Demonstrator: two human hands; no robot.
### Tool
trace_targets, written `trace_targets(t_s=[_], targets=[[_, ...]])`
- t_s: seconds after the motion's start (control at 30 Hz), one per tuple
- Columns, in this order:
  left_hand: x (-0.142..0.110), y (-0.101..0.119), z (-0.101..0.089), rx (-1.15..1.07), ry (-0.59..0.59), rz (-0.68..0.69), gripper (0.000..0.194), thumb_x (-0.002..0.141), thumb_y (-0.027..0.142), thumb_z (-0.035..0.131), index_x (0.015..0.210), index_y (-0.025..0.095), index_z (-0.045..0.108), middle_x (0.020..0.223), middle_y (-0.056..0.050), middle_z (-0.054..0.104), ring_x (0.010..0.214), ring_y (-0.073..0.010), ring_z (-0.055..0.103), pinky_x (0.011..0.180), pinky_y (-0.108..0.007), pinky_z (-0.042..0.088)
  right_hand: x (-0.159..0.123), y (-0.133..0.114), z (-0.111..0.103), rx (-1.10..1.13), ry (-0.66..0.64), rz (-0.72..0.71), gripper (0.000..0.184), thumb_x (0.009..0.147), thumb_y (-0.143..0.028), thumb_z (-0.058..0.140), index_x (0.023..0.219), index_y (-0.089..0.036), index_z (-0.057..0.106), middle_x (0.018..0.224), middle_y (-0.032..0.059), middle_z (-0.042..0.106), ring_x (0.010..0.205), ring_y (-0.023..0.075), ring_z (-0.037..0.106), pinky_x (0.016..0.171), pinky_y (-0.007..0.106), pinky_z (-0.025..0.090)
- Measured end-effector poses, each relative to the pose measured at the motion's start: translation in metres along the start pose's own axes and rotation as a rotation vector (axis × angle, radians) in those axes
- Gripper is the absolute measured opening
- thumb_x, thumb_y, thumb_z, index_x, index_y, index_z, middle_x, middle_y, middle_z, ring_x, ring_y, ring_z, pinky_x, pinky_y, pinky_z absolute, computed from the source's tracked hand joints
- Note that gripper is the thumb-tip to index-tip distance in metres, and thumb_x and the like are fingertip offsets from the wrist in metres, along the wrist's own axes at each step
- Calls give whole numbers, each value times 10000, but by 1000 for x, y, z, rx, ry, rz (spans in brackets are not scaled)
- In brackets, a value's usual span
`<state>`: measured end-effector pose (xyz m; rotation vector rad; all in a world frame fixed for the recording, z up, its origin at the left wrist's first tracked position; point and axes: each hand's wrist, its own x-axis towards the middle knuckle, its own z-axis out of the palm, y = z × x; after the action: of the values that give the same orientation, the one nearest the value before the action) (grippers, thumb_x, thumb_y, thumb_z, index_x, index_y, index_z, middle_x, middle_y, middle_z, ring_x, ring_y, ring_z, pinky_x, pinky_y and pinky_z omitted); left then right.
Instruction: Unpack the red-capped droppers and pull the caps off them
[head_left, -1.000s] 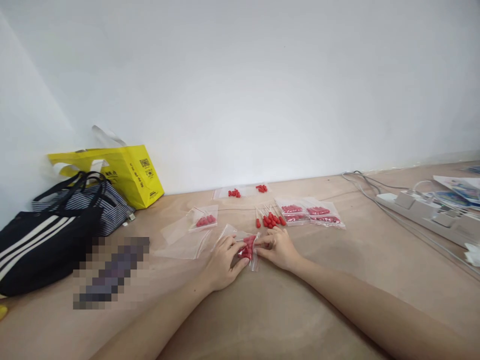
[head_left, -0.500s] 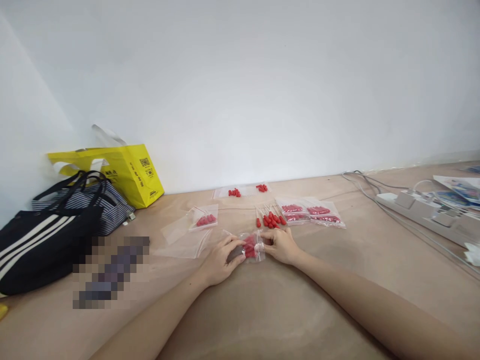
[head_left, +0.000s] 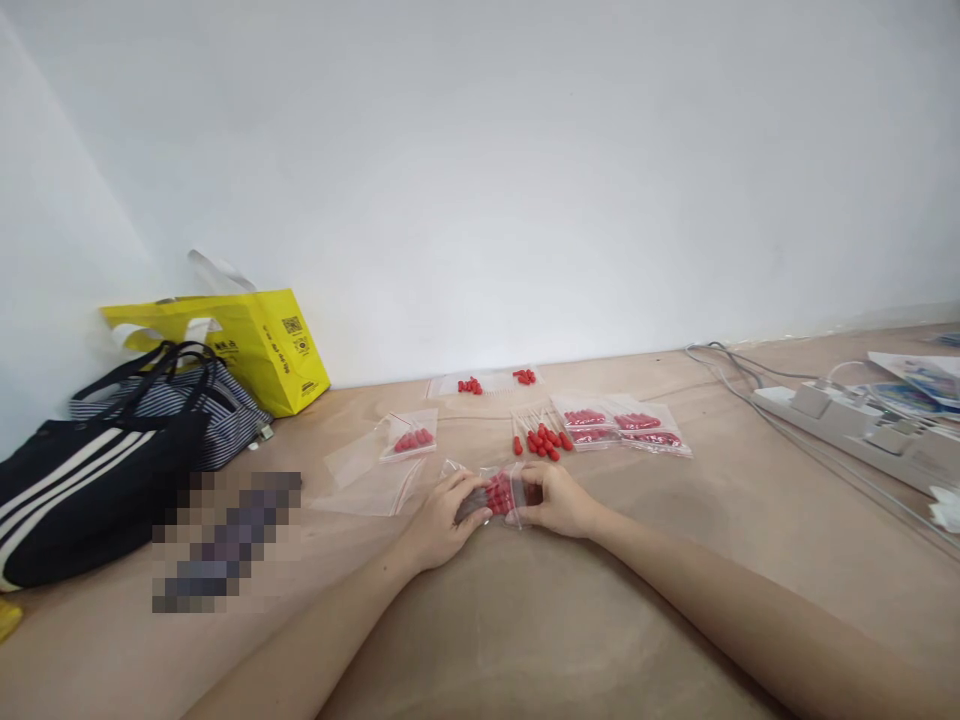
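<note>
A clear zip bag with several red-tipped pieces inside lies at the middle of the table, between both hands. My left hand grips its left side with thumb and fingers. On the right side, my right hand pinches the bag's edge. Just beyond my right hand lie loose red-headed sticks, their pale shafts pointing away. Filled zip bags lie to the right of these sticks. Another bag with red pieces rests beyond my left hand, beside flat clear bags.
Two small red clusters lie on clear plastic near the wall. A yellow bag, a striped bag and a black bag stand at left. At right are a white power strip, cables and printed sheets.
The bag between my hands has turned and flattened a little, its zip edge shifting right. My right hand has moved slightly and changed its pinch; the left keeps its hold.
</note>
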<state>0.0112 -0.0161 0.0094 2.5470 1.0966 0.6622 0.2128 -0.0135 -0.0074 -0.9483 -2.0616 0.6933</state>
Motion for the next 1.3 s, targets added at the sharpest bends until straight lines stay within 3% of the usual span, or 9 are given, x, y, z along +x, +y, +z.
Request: trace_targets(t_s=[0.17, 0.37, 0.93, 1.07, 1.3], targets=[[0, -2, 2, 2, 12, 2, 262, 805, 260, 471, 1060, 207, 503, 1037, -43, 548, 943, -172, 515, 828, -307, 408, 1, -4, 2, -20, -6, 96, 260, 565, -268, 709, 802, -184, 643, 727, -15, 620, 664, 129, 535, 622, 230, 410], [0, -1, 0, -1, -7, 2, 269, 804, 247, 475, 1069, 212, 504, 1027, -39, 550, 938, -169, 514, 824, -303, 407, 0, 5, 11, 141, 37, 263, 255, 534, -177, 682, 761, -158, 567, 679, -29, 583, 583, 93, 505, 528, 193, 394], [0, 0, 0, -27, -11, -15, 272, 806, 260, 470, 1071, 213, 498, 1069, -39, 575, 983, -177, 523, 857, -321, 407, 0, 10, 15, 147, 28, 195, 230, 556, -169, 638, 748, -178, 511, 669, -44, 525, 584, 77, 471, 536, 185, 378], [0, -1, 0, -25, -31, -35, 269, 816, 269, 450, 1074, 220, 505, 1102, -38, 564, 1010, -183, 511, 875, -331, 398, 1, 14, 0, 234, -47, 277, 207, 552, -145, 613, 742, -162, 533, 603, -58, 501, 521, 62, 451, 477, 170, 354], [0, -2, -1, -26, -34, -33, 265, 811, 259, 459, 1069, 215, 504, 1096, -44, 562, 1000, -186, 514, 869, -344, 399, -10, 26, -44, 183, -136, 327, 145, 568, -191, 625, 686, -152, 552, 578, -45, 538, 495, 67, 460, 445, 178, 349]])
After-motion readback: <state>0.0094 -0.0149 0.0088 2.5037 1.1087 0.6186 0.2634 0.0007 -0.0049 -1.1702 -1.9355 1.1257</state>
